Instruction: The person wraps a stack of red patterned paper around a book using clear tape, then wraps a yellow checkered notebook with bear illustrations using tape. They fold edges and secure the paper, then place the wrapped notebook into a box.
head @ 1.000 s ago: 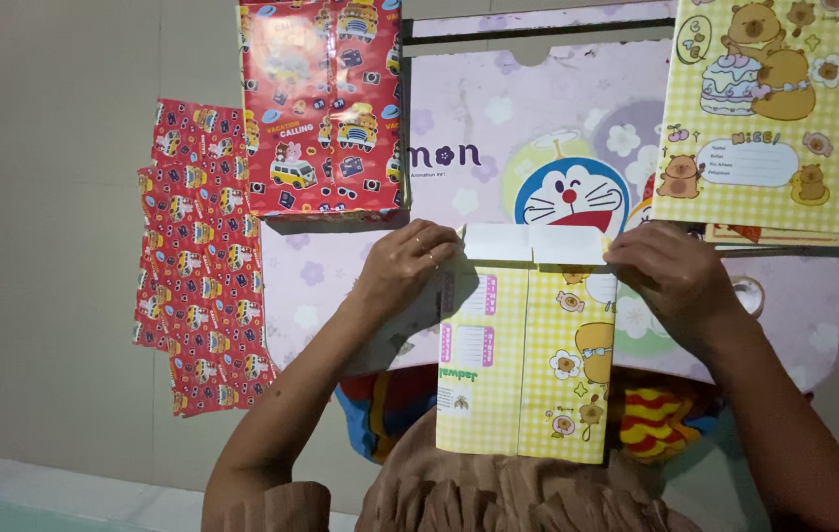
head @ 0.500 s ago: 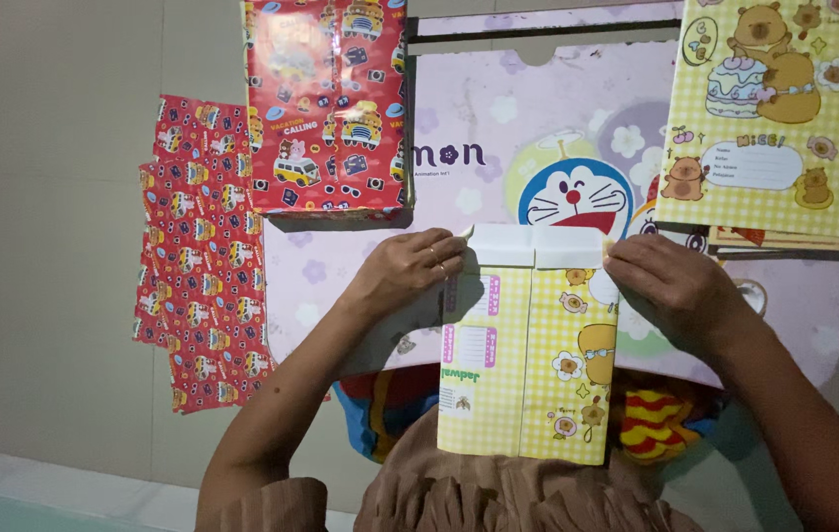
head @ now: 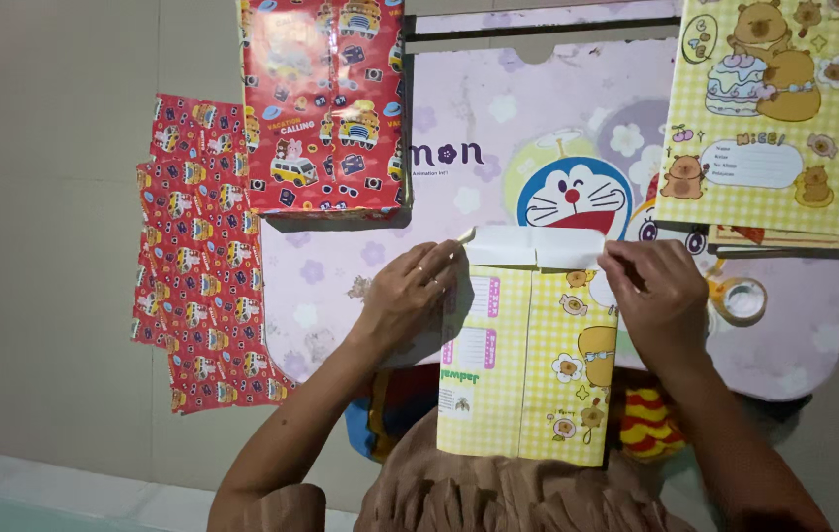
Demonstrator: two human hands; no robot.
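Pale floor tiles lie under a low lilac cartoon-print table [head: 498, 99] in the head view, with a red-wrapped book [head: 323, 103] and loose red wrapping sheets [head: 198, 256] to its left and a yellow-checked covered book [head: 774, 108] at upper right. Both hands press the yellow-checked book [head: 528, 365] at the table's near edge — left hand [head: 410, 291] and right hand [head: 661, 291] with fingers bent down onto the white folded flap [head: 536, 246]. Since a second ago the right hand has slid inward, uncovering a tape roll [head: 742, 299] — the fold looks set.

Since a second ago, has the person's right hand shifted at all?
Yes. The right hand has slid left along the yellow checked paper, uncovering the tape roll on the purple table.
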